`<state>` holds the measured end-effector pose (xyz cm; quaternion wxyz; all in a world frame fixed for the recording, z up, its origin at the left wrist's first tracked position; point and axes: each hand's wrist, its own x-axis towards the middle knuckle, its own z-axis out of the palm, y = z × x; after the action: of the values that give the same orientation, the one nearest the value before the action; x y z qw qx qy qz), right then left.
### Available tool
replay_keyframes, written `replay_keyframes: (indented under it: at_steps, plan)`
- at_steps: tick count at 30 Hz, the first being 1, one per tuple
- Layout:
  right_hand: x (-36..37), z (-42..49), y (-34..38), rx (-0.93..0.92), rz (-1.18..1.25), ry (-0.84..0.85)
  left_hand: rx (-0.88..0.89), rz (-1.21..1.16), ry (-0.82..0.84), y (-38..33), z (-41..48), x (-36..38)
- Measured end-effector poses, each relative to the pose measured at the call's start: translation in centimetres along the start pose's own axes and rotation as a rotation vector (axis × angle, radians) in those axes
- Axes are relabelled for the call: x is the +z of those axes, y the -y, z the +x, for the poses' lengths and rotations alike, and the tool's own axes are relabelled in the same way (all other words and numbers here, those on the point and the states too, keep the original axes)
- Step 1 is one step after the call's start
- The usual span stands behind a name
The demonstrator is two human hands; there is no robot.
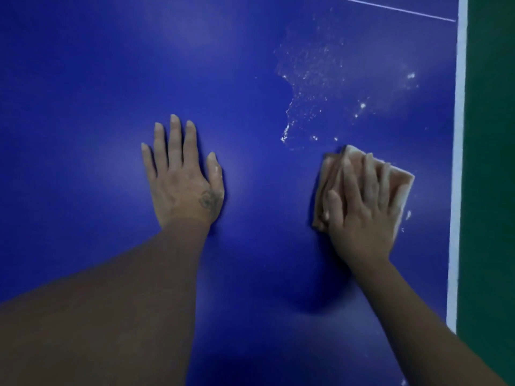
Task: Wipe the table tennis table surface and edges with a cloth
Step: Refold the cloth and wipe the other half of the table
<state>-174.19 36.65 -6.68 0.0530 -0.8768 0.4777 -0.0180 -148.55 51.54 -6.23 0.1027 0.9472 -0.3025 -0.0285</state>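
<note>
The blue table tennis table (83,79) fills the view. A folded pinkish cloth (401,182) lies flat on it at the right, and my right hand (362,207) presses on the cloth with straight, spread fingers. My left hand (184,179) rests flat on the bare blue surface to the left, fingers straight. A patch of white foamy droplets (320,79) sits on the table just beyond the cloth.
The table's white edge line (458,135) runs down the right side, with green floor (490,162) past it. A thin white centre line (390,8) crosses the top right.
</note>
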Motion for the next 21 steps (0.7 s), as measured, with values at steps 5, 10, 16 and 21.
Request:
replay_keyframes:
  at_steps: [5, 10, 16, 21]
  plan:
    - [1.6, 1.2, 10.6, -0.225, 0.082, -0.009, 0.017, -0.031, -0.039, 0.1, 0.2, 0.3]
    - [2.1, 5.8, 12.9, -0.268, 0.132, -0.042, 0.033, -0.066, -0.100, 0.5, 0.4, 1.0]
    - [0.8, 9.5, 2.7, 0.089, 0.021, -0.042, 0.030, -0.084, -0.098, 0.4, 0.1, 1.2]
    - [0.9, 8.9, 5.4, 0.061, 0.000, -0.029, 0.039, -0.086, -0.110, 0.6, 0.2, 1.4]
